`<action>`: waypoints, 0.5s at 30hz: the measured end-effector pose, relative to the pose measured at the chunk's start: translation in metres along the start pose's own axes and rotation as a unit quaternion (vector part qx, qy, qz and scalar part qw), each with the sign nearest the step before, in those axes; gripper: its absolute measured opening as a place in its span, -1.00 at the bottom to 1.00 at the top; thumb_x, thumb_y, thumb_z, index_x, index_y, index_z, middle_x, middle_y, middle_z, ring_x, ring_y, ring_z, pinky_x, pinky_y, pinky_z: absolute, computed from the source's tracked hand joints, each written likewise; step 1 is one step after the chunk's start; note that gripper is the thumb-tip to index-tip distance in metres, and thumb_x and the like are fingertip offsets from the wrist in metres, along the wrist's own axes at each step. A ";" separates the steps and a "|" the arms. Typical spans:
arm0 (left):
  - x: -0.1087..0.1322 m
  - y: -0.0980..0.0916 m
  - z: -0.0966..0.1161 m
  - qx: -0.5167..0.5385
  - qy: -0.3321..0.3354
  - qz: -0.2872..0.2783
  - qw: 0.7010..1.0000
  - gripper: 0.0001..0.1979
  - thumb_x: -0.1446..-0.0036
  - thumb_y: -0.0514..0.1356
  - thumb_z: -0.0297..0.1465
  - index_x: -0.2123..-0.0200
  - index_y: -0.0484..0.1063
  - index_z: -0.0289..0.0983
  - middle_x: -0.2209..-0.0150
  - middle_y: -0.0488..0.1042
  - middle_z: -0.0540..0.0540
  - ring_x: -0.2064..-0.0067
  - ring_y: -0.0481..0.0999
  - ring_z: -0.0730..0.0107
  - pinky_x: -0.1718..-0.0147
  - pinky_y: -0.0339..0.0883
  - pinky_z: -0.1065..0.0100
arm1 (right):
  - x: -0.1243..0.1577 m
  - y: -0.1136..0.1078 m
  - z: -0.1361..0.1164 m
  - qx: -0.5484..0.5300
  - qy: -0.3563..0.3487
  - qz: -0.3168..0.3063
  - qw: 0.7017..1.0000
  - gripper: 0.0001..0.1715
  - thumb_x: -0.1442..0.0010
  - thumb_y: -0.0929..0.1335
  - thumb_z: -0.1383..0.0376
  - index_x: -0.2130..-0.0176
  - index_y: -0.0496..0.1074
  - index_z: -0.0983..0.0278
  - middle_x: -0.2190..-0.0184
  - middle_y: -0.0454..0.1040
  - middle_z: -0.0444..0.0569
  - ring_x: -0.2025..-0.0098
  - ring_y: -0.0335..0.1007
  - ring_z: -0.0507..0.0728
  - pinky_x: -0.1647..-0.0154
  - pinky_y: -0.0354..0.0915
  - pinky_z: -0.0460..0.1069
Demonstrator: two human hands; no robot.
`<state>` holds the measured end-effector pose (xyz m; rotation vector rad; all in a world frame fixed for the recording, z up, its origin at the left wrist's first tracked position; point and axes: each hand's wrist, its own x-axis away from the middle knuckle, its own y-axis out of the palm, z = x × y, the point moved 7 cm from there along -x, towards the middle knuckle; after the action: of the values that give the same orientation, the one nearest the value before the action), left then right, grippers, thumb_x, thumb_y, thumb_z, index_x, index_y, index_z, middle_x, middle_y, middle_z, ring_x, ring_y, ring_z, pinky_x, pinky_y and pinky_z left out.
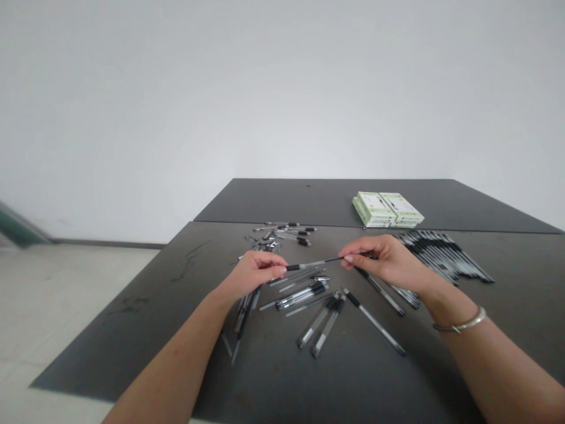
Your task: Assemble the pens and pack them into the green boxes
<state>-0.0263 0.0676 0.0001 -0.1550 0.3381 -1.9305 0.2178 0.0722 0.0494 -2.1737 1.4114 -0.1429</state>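
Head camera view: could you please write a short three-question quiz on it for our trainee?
1. True or false: the left hand and the right hand hold one pen between them.
2. Which wrist wears the bracelet? A) left B) right
3. What colours are the boxes beyond the neat row of pens?
Key: 1 true; 2 B; 3 green and white.

A pen point(314, 263) is being pinched at both ends by the left hand point(258, 272) and right hand point(383, 259) above the surface point(145, 294).
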 end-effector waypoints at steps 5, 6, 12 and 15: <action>0.000 -0.001 -0.002 0.001 -0.005 0.001 1.000 -0.81 -0.03 0.30 -0.30 0.34 0.59 -0.31 0.45 0.53 -0.05 0.41 0.43 0.43 0.39 0.23 0.43 | 0.000 0.002 -0.001 -0.003 -0.009 0.000 1.000 -0.71 -0.14 0.40 0.12 0.27 0.57 0.30 0.40 0.62 0.02 0.32 0.54 0.14 0.26 0.42 0.00; 0.000 -0.001 -0.002 0.000 -0.005 0.002 1.000 -0.81 -0.03 0.30 -0.30 0.34 0.59 -0.31 0.45 0.52 -0.05 0.41 0.42 0.43 0.39 0.23 0.43 | -0.001 0.001 -0.002 -0.003 -0.009 0.000 1.000 -0.71 -0.14 0.40 0.12 0.28 0.57 0.30 0.40 0.61 0.02 0.32 0.54 0.14 0.26 0.42 0.00; 0.002 0.002 0.005 -0.015 0.005 -0.004 1.000 -0.81 -0.03 0.28 -0.30 0.39 0.59 -0.32 0.51 0.48 -0.03 0.51 0.32 0.50 0.52 0.13 0.46 | 0.000 0.003 -0.003 0.005 -0.009 -0.003 1.000 -0.70 -0.15 0.40 0.11 0.28 0.57 0.30 0.40 0.62 0.02 0.32 0.54 0.14 0.26 0.41 -0.01; 0.002 0.004 0.008 -0.018 0.008 -0.006 1.000 -0.80 -0.04 0.27 -0.29 0.40 0.59 -0.32 0.52 0.46 -0.03 0.54 0.26 0.53 0.58 0.07 0.48 | 0.000 0.004 -0.005 0.010 -0.006 -0.011 1.000 -0.71 -0.15 0.40 0.13 0.28 0.58 0.30 0.39 0.62 0.03 0.32 0.54 0.14 0.25 0.41 -0.02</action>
<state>-0.0220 0.0631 0.0060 -0.1668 0.3840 -1.9397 0.2132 0.0690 0.0513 -2.1696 1.3743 -0.1503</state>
